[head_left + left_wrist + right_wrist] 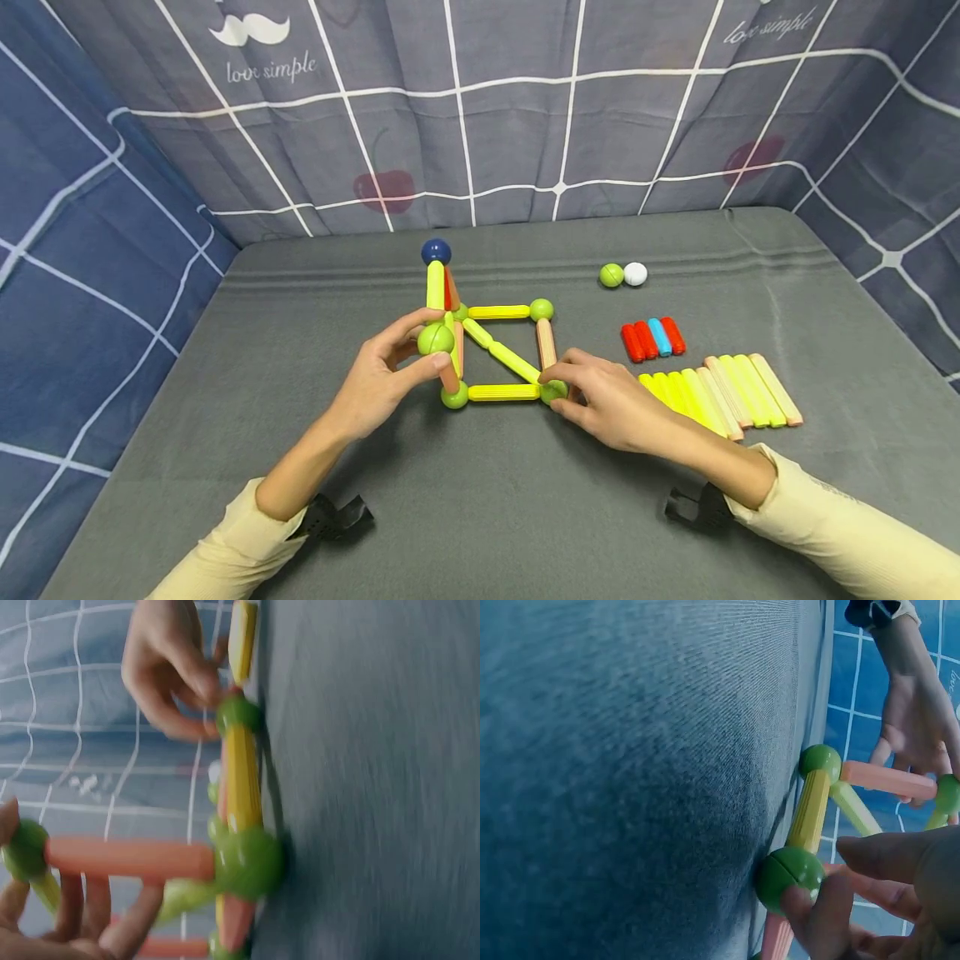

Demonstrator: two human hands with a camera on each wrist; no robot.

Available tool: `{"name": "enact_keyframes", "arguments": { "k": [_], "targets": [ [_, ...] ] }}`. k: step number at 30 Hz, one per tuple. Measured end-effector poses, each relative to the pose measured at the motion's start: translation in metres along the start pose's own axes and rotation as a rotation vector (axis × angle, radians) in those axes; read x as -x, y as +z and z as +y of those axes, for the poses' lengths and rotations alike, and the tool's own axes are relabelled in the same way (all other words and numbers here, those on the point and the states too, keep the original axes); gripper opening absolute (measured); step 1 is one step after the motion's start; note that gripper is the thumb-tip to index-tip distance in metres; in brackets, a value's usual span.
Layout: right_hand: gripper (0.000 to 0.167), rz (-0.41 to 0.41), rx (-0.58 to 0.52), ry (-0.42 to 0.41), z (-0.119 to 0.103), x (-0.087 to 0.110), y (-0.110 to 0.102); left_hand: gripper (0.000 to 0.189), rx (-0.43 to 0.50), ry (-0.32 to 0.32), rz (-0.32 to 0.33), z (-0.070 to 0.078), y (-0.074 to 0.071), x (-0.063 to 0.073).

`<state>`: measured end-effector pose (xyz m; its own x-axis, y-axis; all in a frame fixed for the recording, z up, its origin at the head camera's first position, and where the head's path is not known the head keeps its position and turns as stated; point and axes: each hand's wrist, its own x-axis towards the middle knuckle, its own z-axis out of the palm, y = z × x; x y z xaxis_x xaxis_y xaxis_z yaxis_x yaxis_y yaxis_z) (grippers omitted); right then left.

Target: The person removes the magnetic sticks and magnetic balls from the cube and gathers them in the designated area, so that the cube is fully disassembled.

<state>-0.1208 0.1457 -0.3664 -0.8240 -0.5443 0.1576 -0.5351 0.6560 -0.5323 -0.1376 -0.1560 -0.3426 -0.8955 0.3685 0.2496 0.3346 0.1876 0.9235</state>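
Note:
A frame of yellow and wood-coloured sticks joined by green balls lies on the table, with a raised part at its left. My left hand (pixel 375 379) pinches the upper green ball (pixel 436 339), which tops an upright wood-coloured stick (pixel 127 857). Beneath that stick is a lower green ball (pixel 454 395). My right hand (pixel 611 404) pinches the front right corner ball (pixel 789 879), also green. Into that corner run a yellow front stick (pixel 504 392) and a diagonal of two short yellow-green sticks (pixel 513 362). A dark blue ball (pixel 436 252) tops the raised part at the back.
Right of the frame lie a loose green ball (pixel 611 276) and a white ball (pixel 635 274). Short red sticks and a blue stick (pixel 660 337) sit nearer, above a row of several long sticks (pixel 720 396). A grid-patterned curtain (pixel 510 150) stands behind the grey table (pixel 480 508).

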Motion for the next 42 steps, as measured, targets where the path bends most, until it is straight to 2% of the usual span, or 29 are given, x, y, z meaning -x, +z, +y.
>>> {"name": "enact_keyframes", "arguments": {
  "k": [4, 10, 16, 23, 29, 33, 37, 42],
  "targets": [
    [0.020, 0.015, 0.068, 0.007, -0.001, -0.003, 0.002, 0.049, 0.032, -0.021, 0.034, 0.006, 0.008, 0.007],
    [0.018, 0.031, 0.116, 0.011, 0.002, -0.003, 0.001, 0.046, 0.055, 0.013, 0.027, 0.009, 0.015, 0.012],
    [0.017, 0.021, 0.107, 0.012, 0.003, -0.004, -0.001, 0.036, 0.219, -0.024, -0.018, 0.013, 0.015, 0.009],
    [0.016, 0.007, 0.091, 0.010, 0.004, -0.005, -0.002, 0.034, 0.120, 0.000, 0.061, 0.010, 0.017, 0.006],
    [0.016, 0.000, 0.081, 0.011, 0.004, -0.005, -0.002, 0.055, 0.059, -0.007, 0.119, 0.008, 0.015, 0.002],
    [0.016, 0.001, 0.090, 0.003, 0.004, -0.005, -0.001, 0.064, 0.058, -0.011, 0.094, 0.005, 0.010, -0.004],
    [0.015, 0.001, 0.095, -0.003, 0.004, -0.005, -0.001, 0.063, 0.065, -0.004, 0.065, 0.003, 0.005, -0.012],
    [0.015, -0.004, 0.091, 0.004, 0.003, -0.005, 0.000, 0.061, 0.016, 0.010, 0.088, -0.002, 0.002, -0.024]
  ]
}}
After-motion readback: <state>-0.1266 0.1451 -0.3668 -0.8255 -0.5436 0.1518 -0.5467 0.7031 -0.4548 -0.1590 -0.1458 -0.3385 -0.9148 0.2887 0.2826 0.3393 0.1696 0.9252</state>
